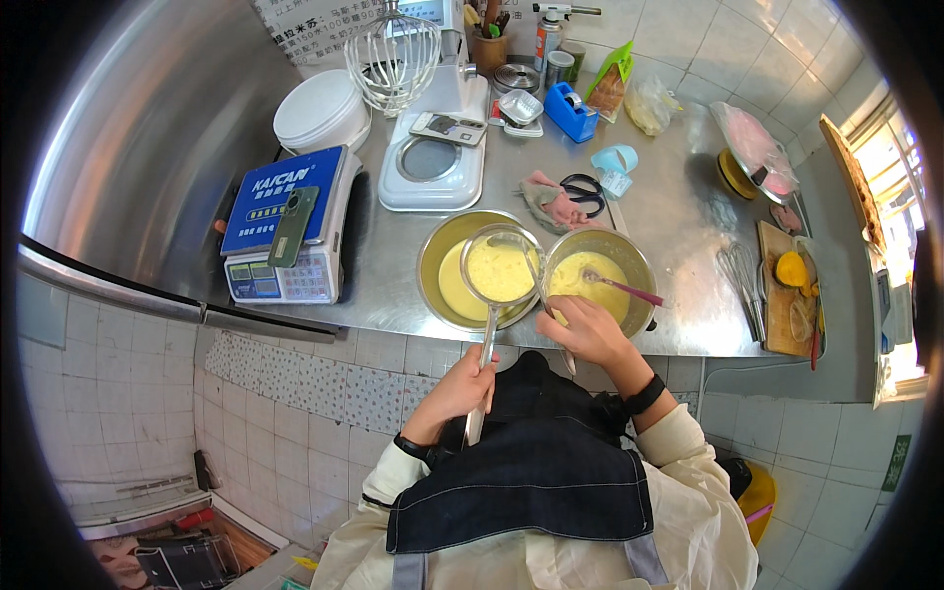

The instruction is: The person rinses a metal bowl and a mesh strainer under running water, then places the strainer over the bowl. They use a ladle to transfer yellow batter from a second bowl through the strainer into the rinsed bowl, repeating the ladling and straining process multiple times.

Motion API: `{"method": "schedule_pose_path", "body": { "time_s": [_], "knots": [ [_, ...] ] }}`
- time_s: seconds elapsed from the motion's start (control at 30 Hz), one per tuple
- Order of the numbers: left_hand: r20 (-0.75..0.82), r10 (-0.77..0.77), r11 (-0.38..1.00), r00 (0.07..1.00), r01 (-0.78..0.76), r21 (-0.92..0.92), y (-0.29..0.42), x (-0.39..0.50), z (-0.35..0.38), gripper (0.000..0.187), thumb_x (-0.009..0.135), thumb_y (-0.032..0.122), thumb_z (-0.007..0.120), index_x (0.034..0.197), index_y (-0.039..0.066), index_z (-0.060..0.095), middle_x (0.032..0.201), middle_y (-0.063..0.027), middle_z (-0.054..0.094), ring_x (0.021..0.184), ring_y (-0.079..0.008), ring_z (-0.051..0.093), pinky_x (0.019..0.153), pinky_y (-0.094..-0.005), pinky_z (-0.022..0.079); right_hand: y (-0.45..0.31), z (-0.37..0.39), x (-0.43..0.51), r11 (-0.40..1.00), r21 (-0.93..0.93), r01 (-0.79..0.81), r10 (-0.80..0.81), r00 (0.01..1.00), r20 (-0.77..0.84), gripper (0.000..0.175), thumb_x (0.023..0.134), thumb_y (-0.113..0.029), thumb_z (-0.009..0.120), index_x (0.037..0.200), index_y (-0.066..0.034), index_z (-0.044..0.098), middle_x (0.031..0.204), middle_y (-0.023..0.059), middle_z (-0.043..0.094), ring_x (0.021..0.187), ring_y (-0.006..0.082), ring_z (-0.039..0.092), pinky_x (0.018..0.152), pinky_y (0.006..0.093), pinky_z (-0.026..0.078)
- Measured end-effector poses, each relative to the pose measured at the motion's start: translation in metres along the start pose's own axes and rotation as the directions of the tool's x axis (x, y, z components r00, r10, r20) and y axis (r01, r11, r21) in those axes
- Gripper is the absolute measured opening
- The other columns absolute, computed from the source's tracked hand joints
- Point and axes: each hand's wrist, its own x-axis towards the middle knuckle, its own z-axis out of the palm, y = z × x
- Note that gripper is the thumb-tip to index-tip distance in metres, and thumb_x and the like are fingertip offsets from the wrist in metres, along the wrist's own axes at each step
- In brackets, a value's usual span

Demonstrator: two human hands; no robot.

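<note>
My left hand [469,383] grips the metal handle of a round strainer [501,267]. The strainer lies over a steel bowl [431,258] of yellow liquid and has pale yellow, lumpy mixture in it. My right hand [582,330] is shut on a slim metal utensil [536,274], whose upper end reaches to the strainer; its exact kind is unclear. Under and behind that hand stands a second steel bowl [640,267] of yellow mixture, with a spoon with a purple handle [627,287] leaning in it.
A blue-topped scale [284,192] with a phone stands left, near a white stand mixer [431,177]. Behind the bowls lie a cloth [553,203] and black scissors [585,193]. To the right are a whisk [741,287] and a wooden cutting board [780,324] near the steel table's edge.
</note>
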Motion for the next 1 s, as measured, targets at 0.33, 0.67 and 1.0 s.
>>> {"method": "schedule_pose_path", "body": {
  "time_s": [0.33,0.67,1.0],
  "knots": [
    [0.018,0.013,1.0,1.0,-0.013,-0.007,0.0,0.0,0.0,0.016,0.095,0.012,0.036,0.108,0.003,0.037,0.053,-0.0032,0.048,0.038,-0.0126,0.046,0.037,-0.0248,0.035,-0.003,0.005,-0.002,0.998,0.069,0.013,-0.012,1.0,-0.004,0.018,0.071,-0.012,0.059,0.087,-0.0121,0.052,0.077,0.0038,0.051,0.068,0.0212,0.057,0.057,0.0306,0.047],
    [0.007,-0.004,1.0,1.0,0.004,0.002,0.004,0.0,0.0,0.016,0.094,0.01,0.035,0.108,0.002,0.037,0.052,-0.0033,0.048,0.037,-0.0127,0.046,0.037,-0.025,0.035,-0.012,-0.013,-0.002,0.987,0.157,-0.035,0.027,0.998,0.051,0.02,0.068,-0.013,0.062,0.086,-0.0107,0.055,0.087,0.0092,0.056,0.076,0.0274,0.059,0.062,0.0337,0.049],
    [0.012,0.011,1.0,1.0,-0.011,0.026,0.001,0.0,0.0,0.017,0.094,0.012,0.036,0.108,0.002,0.037,0.052,-0.0034,0.048,0.038,-0.0127,0.046,0.038,-0.0253,0.035,0.007,-0.004,0.006,0.999,0.036,-0.02,0.018,0.999,0.037,0.023,0.069,-0.011,0.06,0.09,-0.0118,0.052,0.084,0.0076,0.054,0.073,0.0259,0.059,0.06,0.0339,0.049]
  ]
}}
